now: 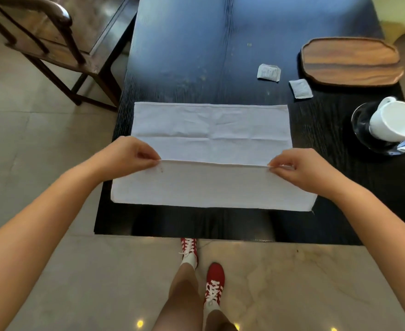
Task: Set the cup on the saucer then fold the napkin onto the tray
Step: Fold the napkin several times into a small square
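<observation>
Cup (396,120) already on saucer (363,130), far right of surface (196,56). Napkin (211,130) mid-fold: left hand (129,154) and right hand (299,168) fingers pinching near edge corners, lifted over. Tray (350,60) bare; folding and placing left.

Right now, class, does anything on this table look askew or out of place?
Little stands out. The cup appears to lean on its saucer, and two small packets lie loose beside the tray.
</observation>
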The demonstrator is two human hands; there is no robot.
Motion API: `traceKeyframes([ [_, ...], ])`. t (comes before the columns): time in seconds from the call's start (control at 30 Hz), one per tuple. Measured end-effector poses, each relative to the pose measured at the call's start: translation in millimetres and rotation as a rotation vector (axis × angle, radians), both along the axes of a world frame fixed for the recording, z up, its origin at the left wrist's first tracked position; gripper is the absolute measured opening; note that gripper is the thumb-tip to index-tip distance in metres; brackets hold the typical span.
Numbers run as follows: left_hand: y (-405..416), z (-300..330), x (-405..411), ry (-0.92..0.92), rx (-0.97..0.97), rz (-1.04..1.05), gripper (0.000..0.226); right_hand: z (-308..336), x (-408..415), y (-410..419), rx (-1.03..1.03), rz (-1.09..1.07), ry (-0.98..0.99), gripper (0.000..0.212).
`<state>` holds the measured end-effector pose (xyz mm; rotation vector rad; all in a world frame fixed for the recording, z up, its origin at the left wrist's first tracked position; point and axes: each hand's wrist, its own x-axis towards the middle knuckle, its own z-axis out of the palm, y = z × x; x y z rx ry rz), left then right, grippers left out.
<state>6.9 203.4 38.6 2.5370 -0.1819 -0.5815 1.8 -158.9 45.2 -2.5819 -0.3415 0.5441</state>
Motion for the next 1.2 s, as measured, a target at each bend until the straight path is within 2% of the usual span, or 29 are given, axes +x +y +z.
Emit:
traceKeyframes([
  [0.13,9,-4,52,-0.106,0.048,0.002,0.015,-7,49,4,-0.033,-0.026,-0.107,0.015],
  [0.37,25,-40,118,-0.305,0.067,0.003,0.009,-43,124,15,-0.112,-0.172,-0.152,0.006],
  [0.5,29,-65,133,-0.287,0.110,-0.024,0.006,-66,150,24,-0.208,-0.067,-0.182,0.005],
  [0.6,31,-77,137,-0.275,0.094,-0.023,0.005,-75,162,25,-0.259,-0.021,-0.129,0.006],
  [0.93,29,-92,161,-0.330,0.047,0.087,0.009,-85,186,21,-0.181,-0.143,-0.176,0.011],
  [1.2,24,-107,164,-0.421,0.095,0.158,0.006,-97,189,19,-0.175,-0.168,-0.254,0.002],
])
